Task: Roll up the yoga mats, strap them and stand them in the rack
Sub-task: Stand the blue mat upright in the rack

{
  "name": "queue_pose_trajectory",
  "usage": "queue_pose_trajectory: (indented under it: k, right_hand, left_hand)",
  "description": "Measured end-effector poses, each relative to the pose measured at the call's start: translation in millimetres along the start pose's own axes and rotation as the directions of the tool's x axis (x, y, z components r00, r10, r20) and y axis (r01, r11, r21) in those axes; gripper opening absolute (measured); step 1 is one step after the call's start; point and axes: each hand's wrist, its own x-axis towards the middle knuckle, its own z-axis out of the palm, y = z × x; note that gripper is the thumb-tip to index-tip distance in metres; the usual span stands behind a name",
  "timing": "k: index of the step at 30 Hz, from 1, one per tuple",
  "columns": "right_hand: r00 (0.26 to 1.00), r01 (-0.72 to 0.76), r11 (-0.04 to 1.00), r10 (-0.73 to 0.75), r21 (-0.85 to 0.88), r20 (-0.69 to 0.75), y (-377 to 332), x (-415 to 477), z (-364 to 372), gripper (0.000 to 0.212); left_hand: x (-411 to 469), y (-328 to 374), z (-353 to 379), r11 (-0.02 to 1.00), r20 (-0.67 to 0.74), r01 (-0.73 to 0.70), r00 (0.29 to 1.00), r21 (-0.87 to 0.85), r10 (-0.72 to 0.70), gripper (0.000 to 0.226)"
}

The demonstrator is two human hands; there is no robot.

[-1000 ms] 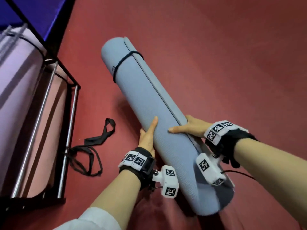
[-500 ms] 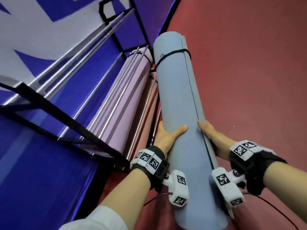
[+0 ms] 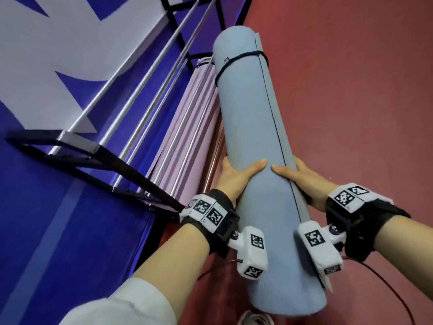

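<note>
A rolled blue-grey yoga mat [image 3: 253, 127] is held up off the floor, pointing away from me, with a thin black strap [image 3: 236, 61] around its far end. My left hand [image 3: 236, 177] grips its left side, thumb across the top. My right hand [image 3: 302, 177] grips the right side, thumb over the mat's seam. Both hold the roll near its middle. A pink rolled mat [image 3: 187, 141] lies in the black metal rack [image 3: 98, 156] just left of the blue roll.
The rack's silver bars [image 3: 140, 95] run along the pink mat, against a blue and white wall [image 3: 58, 55] on the left. Red floor [image 3: 363, 90] spreads to the right. A shoe tip [image 3: 254, 319] shows at the bottom edge.
The blue roll has been lifted from the floor and swung left beside the rack. My thumbs have closed in over the top. The loose black strap on the floor is out of view.
</note>
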Motion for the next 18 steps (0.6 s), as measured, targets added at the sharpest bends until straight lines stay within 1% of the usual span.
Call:
queue_pose_trajectory:
  k: [1, 2, 4, 6, 9, 12, 16, 18]
  right_hand:
    - [0.999, -0.034, 0.999, 0.034, -0.013, 0.002, -10.7, -4.2, 5.1, 0.024]
    - [1.000, -0.019, 1.000, 0.019, -0.018, -0.005, -16.0, -5.1, 10.5, 0.026]
    - [0.999, -0.052, 0.998, 0.052, -0.039, 0.000, -36.5, -8.7, 18.8, 0.038]
    - [0.997, -0.074, 0.997, 0.074, -0.026, -0.001, -50.1, -14.0, 25.8, 0.051]
    - [0.994, -0.105, 0.994, 0.104, -0.012, -0.018, -59.6, -17.4, 27.5, 0.060]
    - [0.995, -0.099, 0.994, 0.098, -0.037, -0.033, -70.9, -16.7, 26.1, 0.068]
    - [0.995, -0.096, 0.993, 0.092, -0.076, -0.048, -91.2, -8.4, 23.0, 0.063]
    - [0.995, -0.097, 0.990, 0.094, -0.105, -0.030, -97.8, -2.7, 21.1, 0.066]
  left_hand:
    - [-6.9, 9.2, -2.9, 0.999, -0.006, 0.039, 0.999, -0.017, -0.039, 0.097]
    - [-9.6, 12.2, -5.6, 0.999, -0.010, 0.045, 0.999, -0.018, -0.045, 0.096]
    - [-15.5, 31.1, -9.8, 0.995, -0.021, 0.090, 0.996, -0.045, -0.091, 0.094]
    - [-22.6, 47.9, -12.3, 0.991, -0.017, 0.128, 0.992, -0.037, -0.129, 0.100]
    - [-30.1, 62.8, -12.4, 0.984, -0.005, 0.176, 0.984, -0.029, -0.177, 0.102]
    - [-29.4, 70.7, -11.0, 0.980, -0.003, 0.189, 0.982, -0.061, -0.190, 0.096]
    - [-25.1, 81.0, -5.8, 0.969, -0.012, 0.198, 0.979, -0.149, -0.202, 0.105]
    - [-22.0, 84.4, -5.5, 0.965, -0.025, 0.200, 0.978, -0.171, -0.207, 0.103]
